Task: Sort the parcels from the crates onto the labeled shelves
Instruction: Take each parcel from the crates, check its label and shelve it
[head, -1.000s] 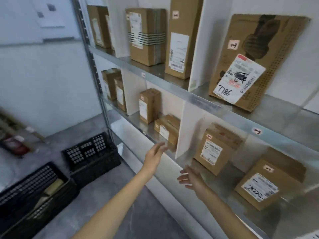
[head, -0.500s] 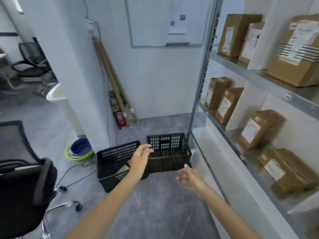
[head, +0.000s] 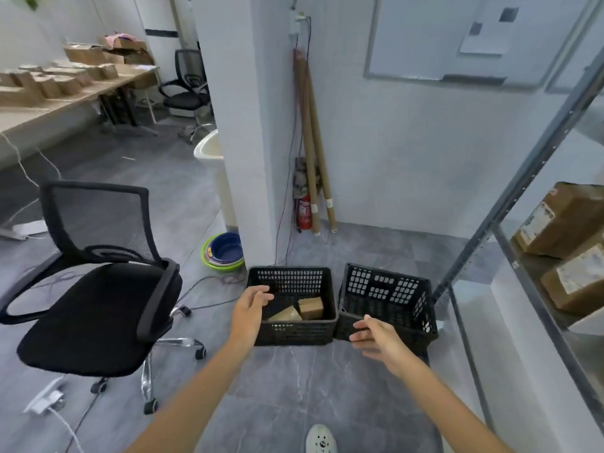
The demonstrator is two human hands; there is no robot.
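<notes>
Turned from shelves (head: 539,305) to crate (head: 295,333). My left hand (head: 250,307), open and empty, hovers over its left rim to reach in; right hand (head: 376,335), open, empty, just right. Two parcels (head: 310,307) lie inside.

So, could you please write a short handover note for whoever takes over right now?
Left hand: open, holding nothing, over the left crate's rim.
Right hand: open, holding nothing, near the right crate.
In the left crate: a squarish parcel and a tilted parcel; none visible in the right crate.
Done: shelved boxes at right.
Left: shelve both crate parcels.
</notes>
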